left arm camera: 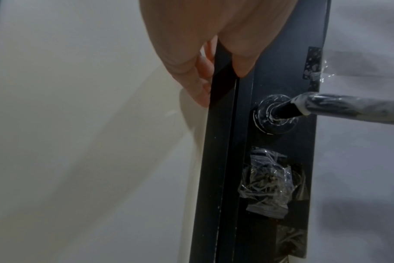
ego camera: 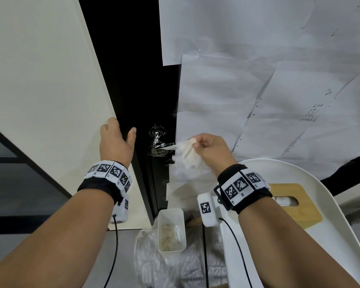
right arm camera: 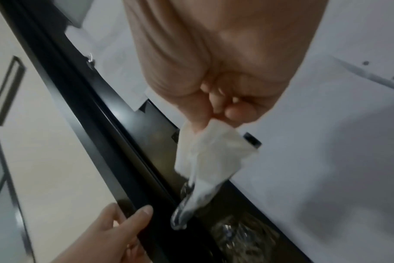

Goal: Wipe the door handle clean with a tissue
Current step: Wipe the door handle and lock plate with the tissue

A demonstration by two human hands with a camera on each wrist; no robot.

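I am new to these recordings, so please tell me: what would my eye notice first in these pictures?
First, the right hand pinching a crumpled white tissue against the outer end of the smeared handle, at the middle of the head view. Next, the left hand gripping the edge of the black door, beside the handle. Large white paper sheets cover the door's right part.

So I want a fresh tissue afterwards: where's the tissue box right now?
In the head view, the wooden-topped tissue box sits on the white round table at lower right, just beyond the right hand's wristband.
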